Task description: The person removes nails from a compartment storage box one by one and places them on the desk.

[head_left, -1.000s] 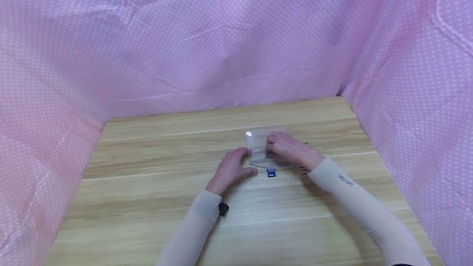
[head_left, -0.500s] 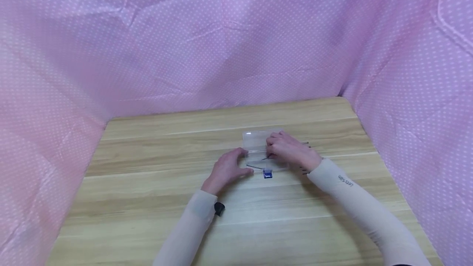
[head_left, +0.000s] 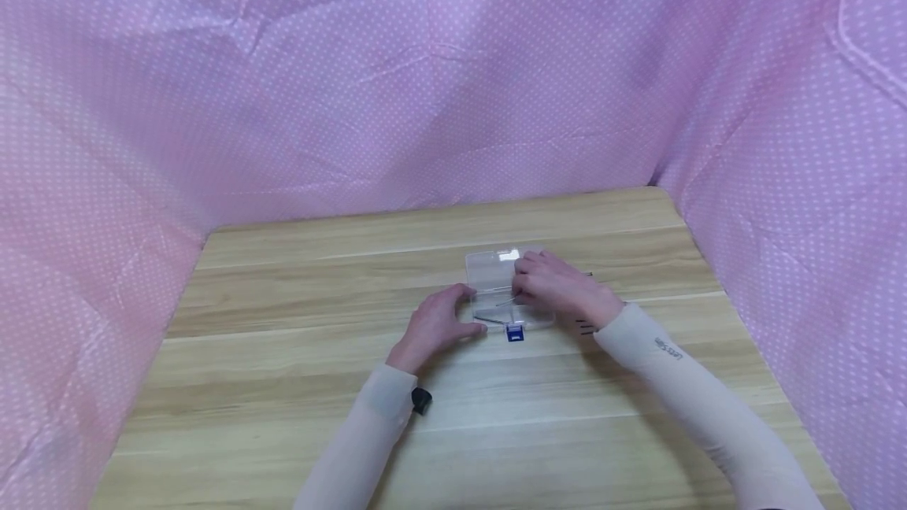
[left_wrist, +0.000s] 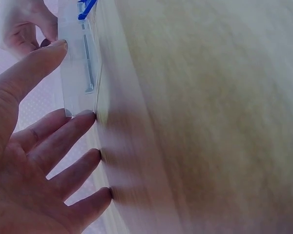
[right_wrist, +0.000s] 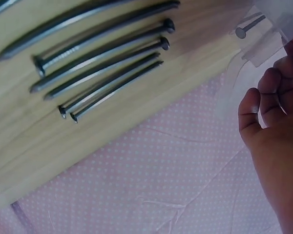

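The left hand (head_left: 437, 325), fingers spread, touches the left end of a clear plastic box (head_left: 485, 302), which sits on the table (head_left: 283, 384) with its lid (head_left: 486, 270) folded back. The right hand (head_left: 556, 286), fingers curled, pinches a thin nail (head_left: 506, 303) over the box. Another nail (head_left: 490, 319) lies inside along the front, near a blue latch (head_left: 515, 334). Loose nails (right_wrist: 100, 54) lie side by side on the table, right of the box.

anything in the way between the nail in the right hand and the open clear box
Nothing visible stands between the held nail and the clear box. The lid is folded back on the far side, and the left hand is at the left end. The right hand hides part of the clear box.
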`<state>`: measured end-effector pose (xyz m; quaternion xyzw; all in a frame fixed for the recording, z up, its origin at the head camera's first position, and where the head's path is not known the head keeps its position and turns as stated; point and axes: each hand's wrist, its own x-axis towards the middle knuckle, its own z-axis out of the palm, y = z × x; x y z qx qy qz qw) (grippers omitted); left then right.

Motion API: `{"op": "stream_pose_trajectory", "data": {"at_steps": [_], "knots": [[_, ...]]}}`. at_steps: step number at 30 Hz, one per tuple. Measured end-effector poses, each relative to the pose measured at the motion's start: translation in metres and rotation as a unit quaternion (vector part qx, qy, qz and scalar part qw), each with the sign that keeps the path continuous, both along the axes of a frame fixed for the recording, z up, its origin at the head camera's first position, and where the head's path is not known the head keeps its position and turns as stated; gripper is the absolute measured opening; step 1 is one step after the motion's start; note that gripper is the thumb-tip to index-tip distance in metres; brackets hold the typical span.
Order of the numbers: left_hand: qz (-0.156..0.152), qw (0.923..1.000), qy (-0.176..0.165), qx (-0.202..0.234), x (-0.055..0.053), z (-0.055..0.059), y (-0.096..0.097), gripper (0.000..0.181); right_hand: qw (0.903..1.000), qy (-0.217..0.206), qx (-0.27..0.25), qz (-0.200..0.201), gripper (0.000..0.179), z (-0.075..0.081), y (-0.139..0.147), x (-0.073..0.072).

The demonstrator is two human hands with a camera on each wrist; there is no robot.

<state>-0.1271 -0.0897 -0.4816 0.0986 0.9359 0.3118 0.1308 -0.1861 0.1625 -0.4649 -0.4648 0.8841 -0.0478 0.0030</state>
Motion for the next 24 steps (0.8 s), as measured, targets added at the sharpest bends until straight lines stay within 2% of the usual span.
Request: {"op": "stream_pose_trajectory", "data": {"at_steps": [7, 13, 18, 24], "knots": [[0.002, 1.0, 0.003, 0.002, 0.0, -0.001, 0.0, 0.065, 1.0, -0.003, -0.004, -0.009, 0.006, 0.002, 0.005, 0.0], [0.006, 0.9999, 0.005, 0.01, 0.001, -0.002, 0.001, 0.064, 0.999, -0.03, -0.014, -0.031, 0.007, 0.003, 0.012, 0.004], [0.013, 0.9998, -0.005, 0.011, 0.001, -0.002, 0.004, 0.066, 0.997, -0.042, -0.046, -0.045, 0.007, 0.002, 0.02, 0.007], [0.008, 0.9998, -0.003, 0.016, 0.002, -0.002, 0.005, 0.065, 0.9946, -0.03, -0.086, -0.05, 0.008, 0.001, 0.031, 0.012]]}}
